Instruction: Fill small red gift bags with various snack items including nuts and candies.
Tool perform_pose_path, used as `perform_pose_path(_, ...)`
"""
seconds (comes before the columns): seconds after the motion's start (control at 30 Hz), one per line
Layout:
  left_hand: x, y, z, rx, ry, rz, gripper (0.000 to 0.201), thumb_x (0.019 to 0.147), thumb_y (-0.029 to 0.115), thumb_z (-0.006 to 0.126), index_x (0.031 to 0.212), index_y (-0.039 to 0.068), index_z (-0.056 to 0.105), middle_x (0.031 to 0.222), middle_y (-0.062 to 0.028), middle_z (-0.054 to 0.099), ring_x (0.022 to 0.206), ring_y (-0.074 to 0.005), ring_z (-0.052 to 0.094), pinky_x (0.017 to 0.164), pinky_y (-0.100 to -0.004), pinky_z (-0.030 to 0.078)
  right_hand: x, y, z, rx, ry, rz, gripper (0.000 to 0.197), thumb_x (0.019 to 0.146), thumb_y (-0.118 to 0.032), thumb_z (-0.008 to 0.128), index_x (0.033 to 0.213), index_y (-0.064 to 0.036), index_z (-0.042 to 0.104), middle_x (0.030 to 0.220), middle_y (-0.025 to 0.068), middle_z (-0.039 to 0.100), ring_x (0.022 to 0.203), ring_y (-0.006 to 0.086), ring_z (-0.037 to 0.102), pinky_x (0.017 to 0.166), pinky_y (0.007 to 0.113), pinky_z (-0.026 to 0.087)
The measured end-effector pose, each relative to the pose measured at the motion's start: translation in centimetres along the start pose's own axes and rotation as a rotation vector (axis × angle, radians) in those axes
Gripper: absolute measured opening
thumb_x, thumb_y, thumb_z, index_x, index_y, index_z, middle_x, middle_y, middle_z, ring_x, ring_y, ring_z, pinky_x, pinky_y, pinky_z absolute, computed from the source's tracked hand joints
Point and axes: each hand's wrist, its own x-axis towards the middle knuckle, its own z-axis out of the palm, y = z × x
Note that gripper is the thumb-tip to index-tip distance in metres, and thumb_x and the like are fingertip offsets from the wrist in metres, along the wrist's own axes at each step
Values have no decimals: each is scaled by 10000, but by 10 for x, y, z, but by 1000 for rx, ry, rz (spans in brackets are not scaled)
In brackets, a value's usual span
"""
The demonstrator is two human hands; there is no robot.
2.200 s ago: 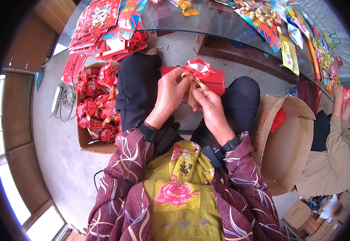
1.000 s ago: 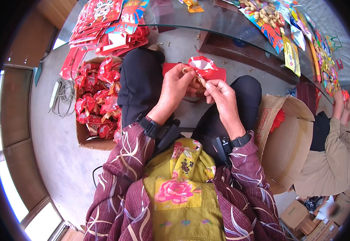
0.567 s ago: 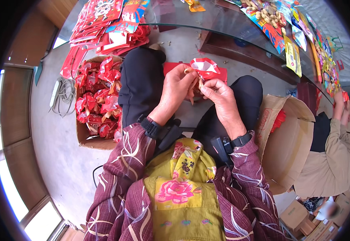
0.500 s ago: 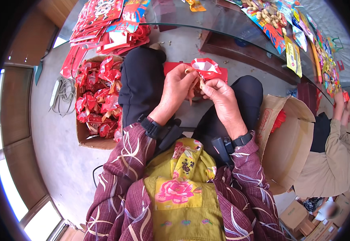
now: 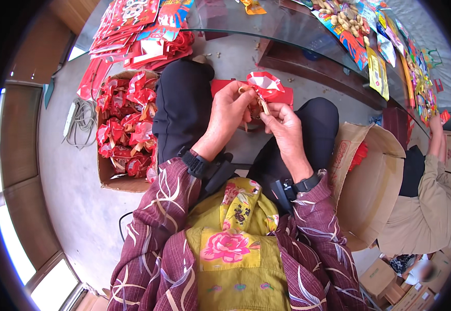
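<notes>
Between my knees, a red-and-white wrapper bag (image 5: 265, 84) is gathered at its neck, with its flared top upward. A tan ribbon (image 5: 265, 107) runs around the gathered neck. My left hand (image 5: 225, 116) is closed in a pinch at the left of the neck, with a loop of ribbon by its thumb and forefinger. On the other side, my right hand (image 5: 286, 127) pinches a ribbon end between thumb and fingers. The lower part of the bag is mostly hidden by my fingers. A flat red thing (image 5: 282, 97) lies behind it.
A cardboard box (image 5: 127, 185) at my left holds several tied red bags (image 5: 132, 132). An open cardboard box (image 5: 368, 192) stands at my right. The glass table (image 5: 267, 26) ahead bears stacked red packets (image 5: 119, 31), peanuts (image 5: 347, 22) and snack packs. A co-worker's hand (image 5: 435, 124) is at far right.
My right hand has shifted slightly, and the ribbon end now shows above its thumb. The wrapper's top has tilted a little. At far right, the co-worker's red packet has moved up.
</notes>
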Motion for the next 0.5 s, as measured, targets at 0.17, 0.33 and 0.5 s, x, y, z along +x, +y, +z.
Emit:
perform_pose_path(0.17, 2, -6, -3, -5, -19, 29, 164, 988, 178, 611, 981, 15, 625, 765, -22, 660, 537, -44, 556, 424, -194, 437, 7, 6, 23, -178, 119, -165, 106, 870, -43, 725, 946, -17, 656, 789, -5, 681, 690, 31, 582, 639, 226, 492)
perform_pose_path(0.33, 1, -5, -2, -40, -4, 13, 139, 973, 131, 610, 946, -4, 629, 764, -4, 636, 663, -45, 572, 580, -212, 475, 5, 5, 15, -245, 134, -79, 89, 869, -48, 710, 938, -17, 662, 772, -8, 670, 677, 28, 569, 617, 225, 470)
perform_pose_path(0.5, 2, -10, -4, -69, -5, 16, 142, 979, 146, 615, 959, 7, 635, 783, -19, 663, 627, -56, 593, 504, -204, 460, -1, -7, 18, -23, 38, 14, 76, 883, -78, 703, 914, -17, 670, 738, -16, 659, 674, 21, 560, 613, 216, 460)
